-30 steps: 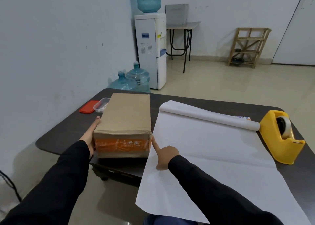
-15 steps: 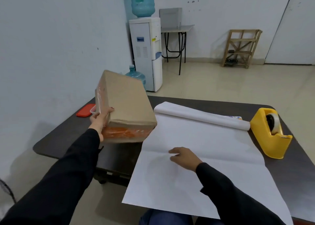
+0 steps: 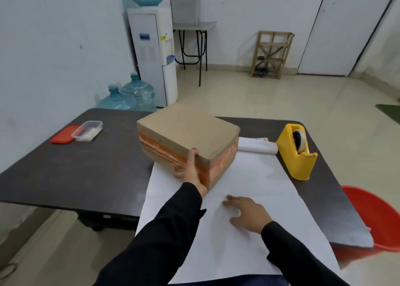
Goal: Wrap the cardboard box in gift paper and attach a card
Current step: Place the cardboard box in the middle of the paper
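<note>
A brown cardboard box (image 3: 190, 132) with orange tape around its sides is over the left part of the white gift paper (image 3: 255, 184), turned at an angle. My left hand (image 3: 190, 171) grips its near corner, fingers over the taped side. Whether the box rests on the paper or hangs just above it I cannot tell. My right hand (image 3: 246, 214) lies flat on the paper, fingers spread, in front of the box. The paper's rolled end (image 3: 257, 146) lies behind the box. No card is in view.
A yellow tape dispenser (image 3: 297, 153) stands at the right of the dark table (image 3: 86, 171). A clear plastic tub (image 3: 87, 130) and its red lid (image 3: 63, 134) sit at the far left. A red chair (image 3: 372, 216) is at the table's right edge.
My left hand has carried the box from the table's left side, up and rightward, onto the paper, turning it. My right hand left the box and now presses on the paper.
</note>
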